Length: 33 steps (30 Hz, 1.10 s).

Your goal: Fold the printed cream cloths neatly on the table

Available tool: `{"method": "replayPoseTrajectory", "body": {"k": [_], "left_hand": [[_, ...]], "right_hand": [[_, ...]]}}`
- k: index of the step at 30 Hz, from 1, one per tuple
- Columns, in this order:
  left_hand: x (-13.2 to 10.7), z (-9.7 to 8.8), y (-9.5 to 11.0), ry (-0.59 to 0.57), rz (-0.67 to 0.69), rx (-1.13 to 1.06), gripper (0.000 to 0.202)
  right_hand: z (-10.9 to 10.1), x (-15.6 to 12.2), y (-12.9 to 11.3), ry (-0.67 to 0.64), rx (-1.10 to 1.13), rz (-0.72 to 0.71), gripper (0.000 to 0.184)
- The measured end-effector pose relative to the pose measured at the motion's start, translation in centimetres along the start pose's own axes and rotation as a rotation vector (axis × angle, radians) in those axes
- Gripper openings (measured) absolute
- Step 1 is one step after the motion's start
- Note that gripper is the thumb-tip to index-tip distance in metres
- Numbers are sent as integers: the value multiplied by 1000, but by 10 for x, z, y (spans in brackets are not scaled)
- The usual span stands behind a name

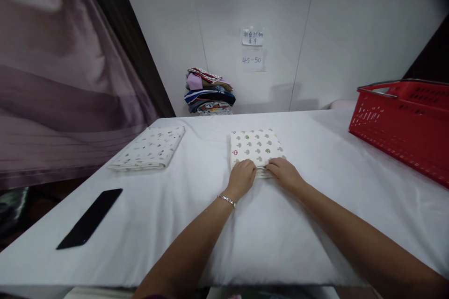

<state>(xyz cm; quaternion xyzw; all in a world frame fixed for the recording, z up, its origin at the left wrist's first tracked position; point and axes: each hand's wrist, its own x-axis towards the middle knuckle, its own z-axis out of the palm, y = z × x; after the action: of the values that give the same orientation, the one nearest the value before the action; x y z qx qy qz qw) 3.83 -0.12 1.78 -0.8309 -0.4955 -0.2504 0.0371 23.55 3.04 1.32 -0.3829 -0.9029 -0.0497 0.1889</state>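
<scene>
Two bare forearms [196, 238] reach in from the near edge over a white-covered table [298, 243]. At far left hangs a mauve curtain [63, 70]. Beside it on the table, a flat black slab, probably a phone [90, 218], lies aslant, and beyond that rests a folded white cloth with a small grey print [150, 149]. Farther back, a pile of folded fabrics [209, 92] stands against the pale wall [157, 18]. Mid-table lies a folded mushroom-print cloth [257, 145], cream with grey, green and red motifs. The left hand [242, 178], a silvery bracelet [227, 200] at its wrist, grips the near edge at the left; the right hand [283, 174] pinches the same edge at the right, a narrow gap between them. Above the cloth, two paper notes [252, 37] are fixed to the wall, the lower reading "45-50". A red basket [403, 126] sits at far right.
</scene>
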Motion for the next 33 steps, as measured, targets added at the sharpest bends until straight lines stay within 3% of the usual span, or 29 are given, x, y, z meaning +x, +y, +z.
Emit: {"method": "replayPoseTrajectory", "body": {"k": [9, 33], "left_hand": [[0, 4, -2, -38, 5, -2, 14], [-3, 9, -3, -55, 57, 79, 17]], "right_hand": [[1, -1, 11, 62, 197, -27, 21], [-3, -5, 15, -11, 38, -181, 21]]}}
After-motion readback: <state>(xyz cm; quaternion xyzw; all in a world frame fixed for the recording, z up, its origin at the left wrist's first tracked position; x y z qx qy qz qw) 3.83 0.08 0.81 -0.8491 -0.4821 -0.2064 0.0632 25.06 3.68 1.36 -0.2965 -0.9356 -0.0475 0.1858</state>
